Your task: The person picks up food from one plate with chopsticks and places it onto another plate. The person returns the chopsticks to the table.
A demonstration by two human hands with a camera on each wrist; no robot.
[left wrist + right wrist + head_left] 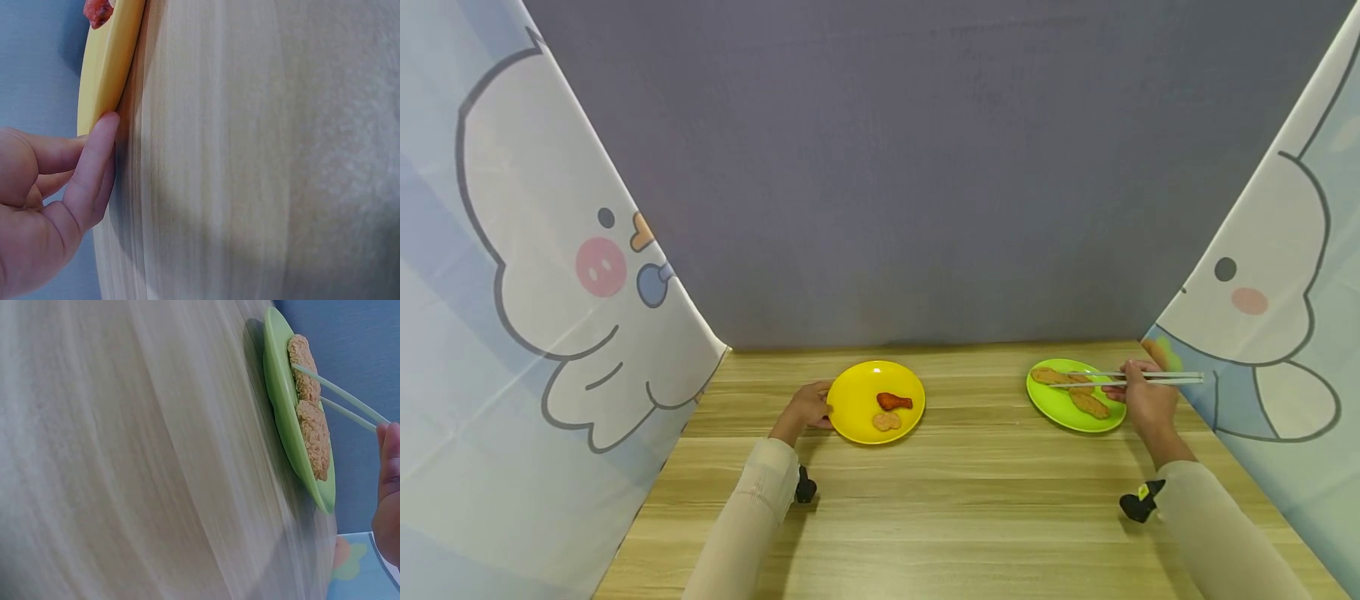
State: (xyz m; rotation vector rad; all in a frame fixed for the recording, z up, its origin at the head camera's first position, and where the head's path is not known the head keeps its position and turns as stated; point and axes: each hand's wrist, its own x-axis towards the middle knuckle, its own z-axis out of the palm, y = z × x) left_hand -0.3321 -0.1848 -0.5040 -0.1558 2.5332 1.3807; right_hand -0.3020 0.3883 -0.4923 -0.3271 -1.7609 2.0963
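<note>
On the left side of the table, my left hand (808, 405) pinches the rim of a yellow plate (848, 402). That plate carries a toy chicken drumstick (892, 402) and a small tan nugget-like piece (886, 422). In the left wrist view, thumb and fingers (94, 156) meet at the plate's edge. My right hand (1152, 404) holds a pair of pale chopsticks (1176, 380) over a light green plate (1060, 410). Several golden fried pieces (1088, 405) lie on it. In the right wrist view, the chopstick tips lie at the farther fried piece (303, 384).
Both plates stand on a wood-grain table (970, 483) near its back edge. A grey backdrop (925, 183) rises behind, with cartoon-printed sheets (572, 350) on both sides. A dark device sits at each wrist.
</note>
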